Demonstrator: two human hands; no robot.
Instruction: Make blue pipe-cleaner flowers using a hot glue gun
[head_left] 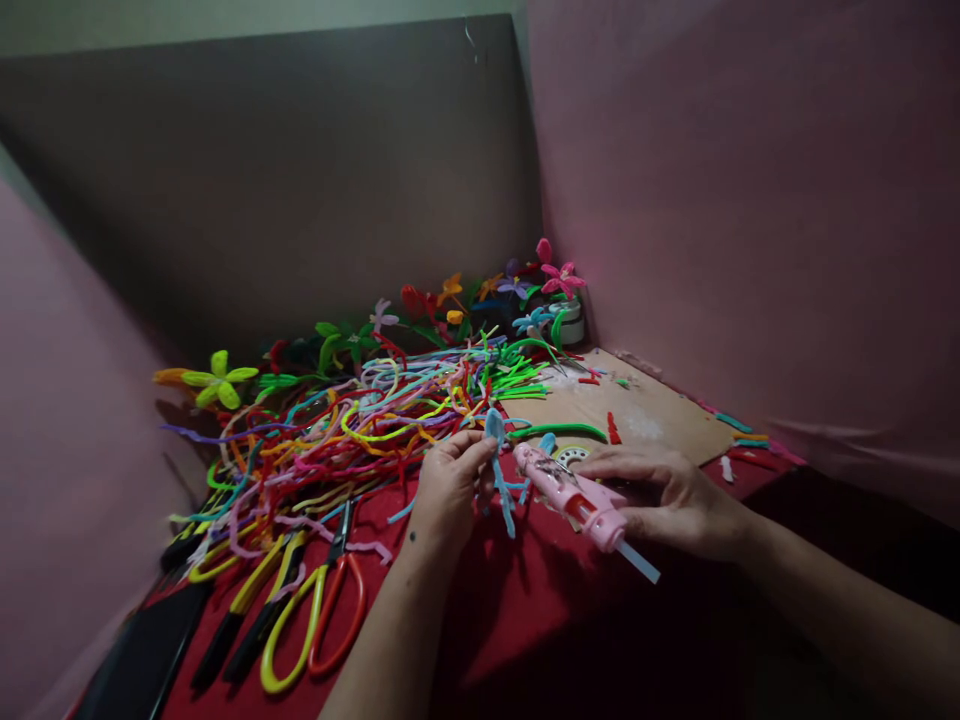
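My left hand (448, 485) pinches a light-blue pipe-cleaner piece (499, 470), a small loop on a stem, holding it upright over the red cloth (525, 620). My right hand (667, 500) grips a pink glue gun (574, 490) with a clear glue stick poking out of its back end (637, 562). The gun's nozzle points left toward the blue piece, close to it. Whether the two touch is unclear.
A big heap of coloured pipe cleaners (352, 430) fills the left and middle. Finished pipe-cleaner flowers (525, 285) stand at the back by a white pot (571, 322). Several scissors (315, 600) lie front left. A cardboard sheet (645, 410) lies at right, with pink walls around.
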